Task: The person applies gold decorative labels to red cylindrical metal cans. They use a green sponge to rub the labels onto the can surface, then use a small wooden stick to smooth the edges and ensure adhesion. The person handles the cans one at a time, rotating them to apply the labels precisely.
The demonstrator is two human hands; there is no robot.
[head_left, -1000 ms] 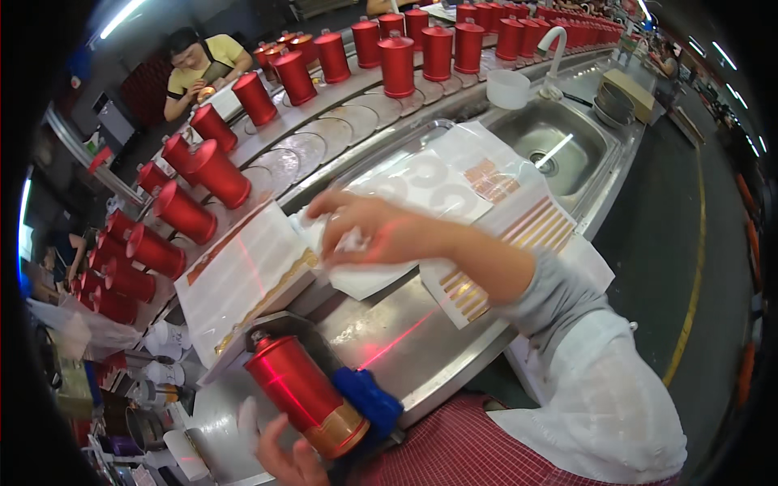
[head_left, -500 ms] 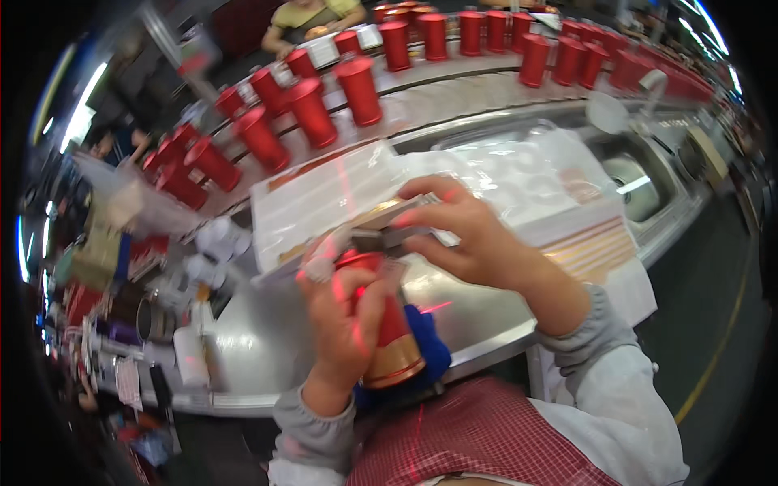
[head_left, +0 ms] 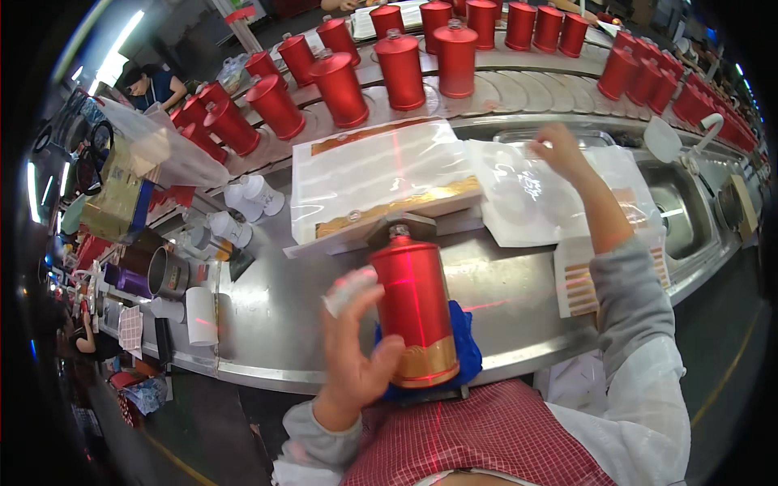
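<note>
A red bottle (head_left: 411,304) with a wide gold band (head_left: 425,363) round its base lies tilted before me on a blue cloth (head_left: 463,344), its neck pointing away against a dark angled rest (head_left: 399,224). My left hand (head_left: 354,348) is at its left side, thumb and fingers apart, thumb by the bottle's lower part. A whitish wrap (head_left: 353,290) covers some fingertips. My right hand (head_left: 561,151) is raised over the far right sheets, fingers curled together; what they hold, if anything, is too blurred to tell. White sheets with gold strips (head_left: 389,182) lie beyond the bottle.
Rows of red bottles (head_left: 401,73) stand on a curved conveyor (head_left: 519,93) at the back. A sink (head_left: 681,206) and tap are at right. White cups (head_left: 263,194) and a metal pot (head_left: 168,271) stand at left. Another person (head_left: 154,87) works at the far left.
My right hand has left the bottle's neck and moved far right over the sheets. My left hand has loosened and slid down the bottle's left side. The view has shifted.
</note>
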